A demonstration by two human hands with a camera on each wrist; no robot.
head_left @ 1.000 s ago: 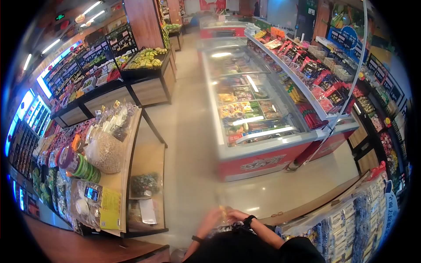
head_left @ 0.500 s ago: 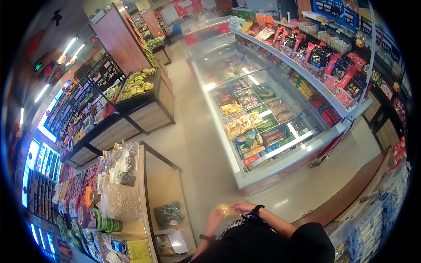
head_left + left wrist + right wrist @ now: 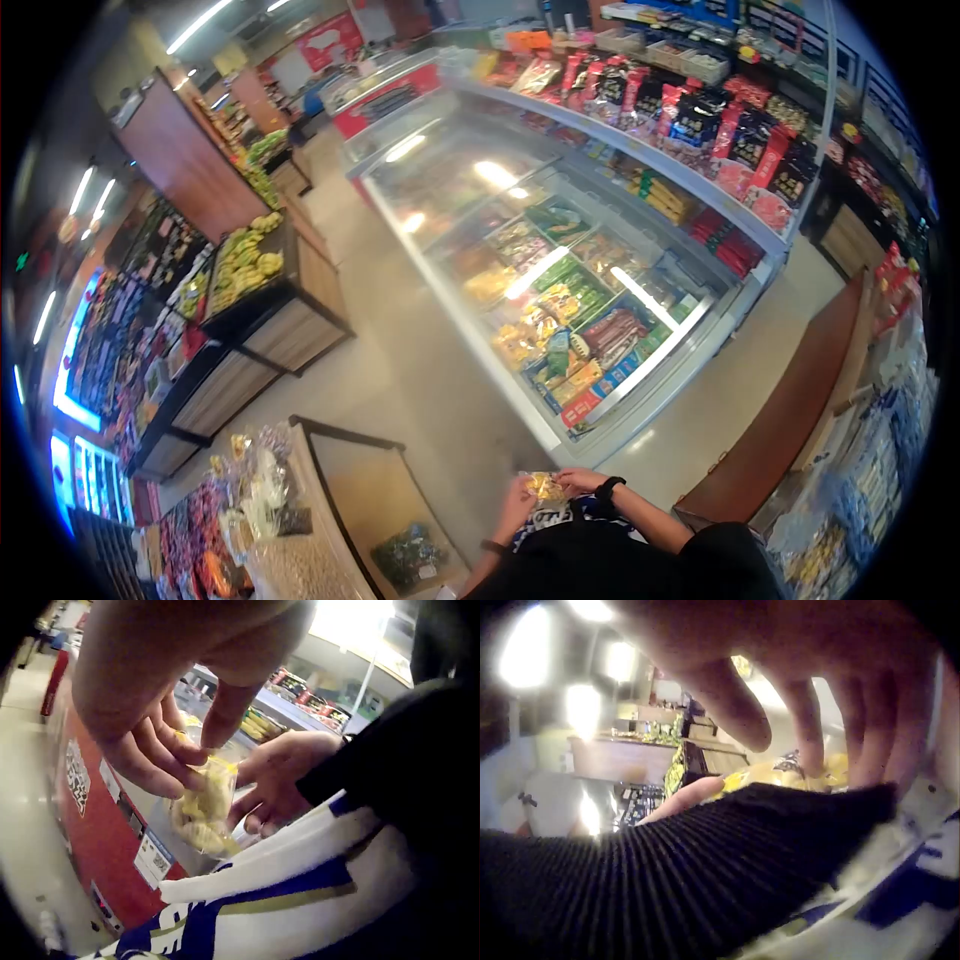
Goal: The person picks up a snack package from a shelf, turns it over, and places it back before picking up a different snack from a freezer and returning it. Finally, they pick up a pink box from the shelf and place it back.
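Low in the head view, a small clear snack packet [image 3: 543, 487] with pale yellow pieces inside lies between both hands, in front of the body. My left hand [image 3: 515, 505] pinches its left side, and my right hand [image 3: 580, 481] has its fingers on the right edge. Seen from the left wrist, the packet [image 3: 206, 806] hangs from the curled left fingers [image 3: 161, 754], its top edge yellow; the right hand [image 3: 289, 772] meets its other side. In the right wrist view a dark ribbed cuff [image 3: 667, 885] hides much of the packet [image 3: 780, 774].
A glass-topped chest freezer [image 3: 600, 440] full of bagged food stands ahead, with a shelf of packets [image 3: 690, 120] along its far side. At lower left is a wooden display table [image 3: 350, 540]. A brown board [image 3: 790, 400] and stacked packs [image 3: 860, 500] are at right.
The head view has swung right and tilted, so the freezer sits nearer the middle and the display table slides down-left. Both hands stay on the packet, which shows more fully between them.
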